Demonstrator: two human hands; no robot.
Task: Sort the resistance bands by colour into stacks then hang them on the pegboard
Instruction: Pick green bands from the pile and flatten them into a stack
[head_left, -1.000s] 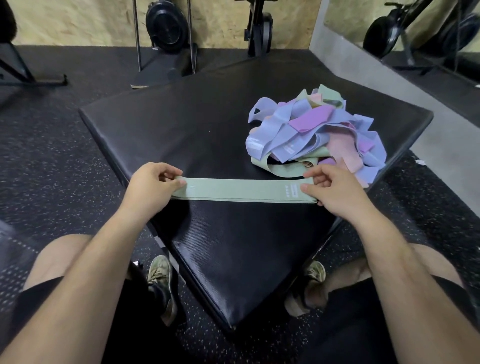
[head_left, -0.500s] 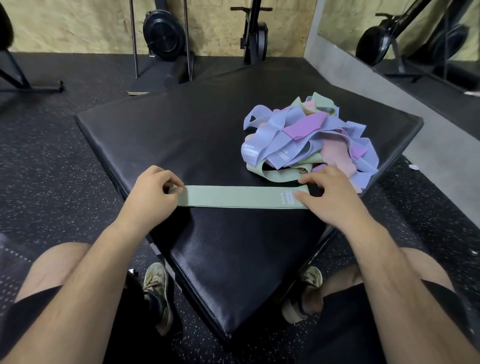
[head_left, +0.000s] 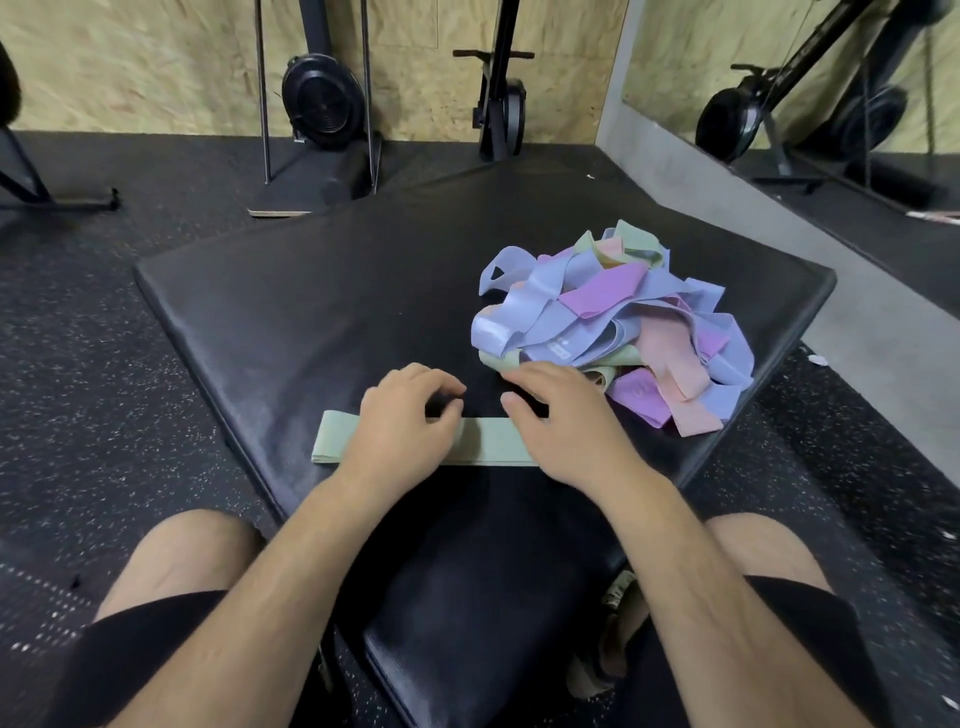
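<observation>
A pale green resistance band (head_left: 485, 441) lies flat and straight on the black padded mat (head_left: 311, 312), close to its near left edge. Both of my hands are over the band's middle, close together. My left hand (head_left: 402, 423) rests on it with loosely curved fingers, and the band's left end shows bare beside it. My right hand (head_left: 563, 421) covers the band's right part, its fingers reaching toward the pile. A tangled pile of blue, purple, pink and green bands (head_left: 597, 312) sits on the mat's right side. No pegboard is in view.
I sit with my knees either side of the mat's near corner, shoes on the speckled rubber floor (head_left: 104, 389). Black gym machines (head_left: 322, 104) stand against the wooden back wall. A mirror (head_left: 831, 104) with a grey ledge runs along the right.
Both hands have let go of the green band's ends and slid inward to its middle. The band now lies flat on the mat, and the view has tilted down slightly.
</observation>
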